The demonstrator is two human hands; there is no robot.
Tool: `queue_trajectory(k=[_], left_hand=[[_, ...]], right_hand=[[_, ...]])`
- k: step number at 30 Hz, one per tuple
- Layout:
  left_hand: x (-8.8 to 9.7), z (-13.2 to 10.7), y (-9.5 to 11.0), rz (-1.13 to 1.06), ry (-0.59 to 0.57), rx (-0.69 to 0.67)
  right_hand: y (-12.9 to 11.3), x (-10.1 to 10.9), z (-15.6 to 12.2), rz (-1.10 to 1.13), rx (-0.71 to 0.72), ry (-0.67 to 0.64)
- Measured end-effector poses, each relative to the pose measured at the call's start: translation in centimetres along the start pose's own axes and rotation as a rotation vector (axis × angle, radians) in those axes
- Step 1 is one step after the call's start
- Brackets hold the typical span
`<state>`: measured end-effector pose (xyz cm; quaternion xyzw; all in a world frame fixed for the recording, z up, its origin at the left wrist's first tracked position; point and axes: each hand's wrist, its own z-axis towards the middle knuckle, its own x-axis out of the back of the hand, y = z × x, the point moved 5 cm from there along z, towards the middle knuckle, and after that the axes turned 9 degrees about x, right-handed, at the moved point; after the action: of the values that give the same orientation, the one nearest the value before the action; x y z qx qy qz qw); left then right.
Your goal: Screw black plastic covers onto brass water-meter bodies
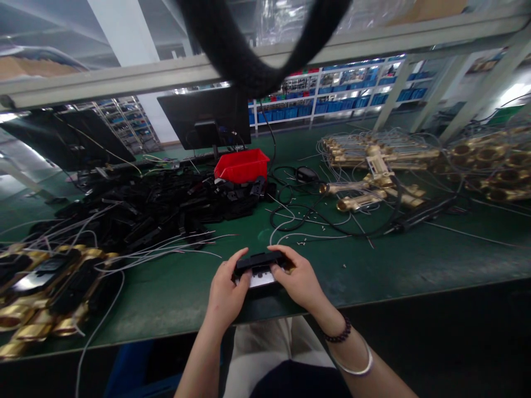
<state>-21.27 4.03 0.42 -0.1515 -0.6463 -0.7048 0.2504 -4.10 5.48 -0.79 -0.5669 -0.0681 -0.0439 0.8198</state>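
The left hand [227, 290] and right hand [302, 281] are closed around opposite ends of a black housing [259, 260], its long axis laid crosswise between them, neither hand being nearer. It is held over the bench [373, 276], on the wearer's side of the red bin [244, 167].

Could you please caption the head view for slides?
Left hand and right hand grip a black part at a green workbench.

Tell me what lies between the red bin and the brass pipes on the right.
Head view: a small black object and looped black cable lie on the table between the red bin and the brass pipes.
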Motion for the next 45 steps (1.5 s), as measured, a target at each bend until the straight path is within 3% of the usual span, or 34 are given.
queue_trajectory(k=[9,14,21,31,37,45], left_hand=[[0.12,-0.45,-0.59,-0.089,0.005,-0.022],[0.41,-0.53,-0.19,-0.075,0.066,-0.092],[0.47,-0.57,-0.25,-0.079,0.14,-0.143],[0.59,-0.76,-0.16,-0.057,0.147,-0.164],[0.59,-0.73,-0.17,-0.09,0.141,-0.175],[0.6,-0.9,-0.09,-0.13,0.148,-0.232]], right_hand=[[0.11,0.43,-0.23,-0.02,0.063,-0.056],[-0.24,0.77,-0.61,-0.044,0.198,-0.039],[-0.78,0.73,-0.48,0.009,0.216,-0.069],[-0.01,0.63,-0.43,0.176,0.123,0.043],[-0.47,0.69,-0.72,0.116,0.216,-0.005],[-0.45,0.83,-0.82,0.218,0.256,0.096]])
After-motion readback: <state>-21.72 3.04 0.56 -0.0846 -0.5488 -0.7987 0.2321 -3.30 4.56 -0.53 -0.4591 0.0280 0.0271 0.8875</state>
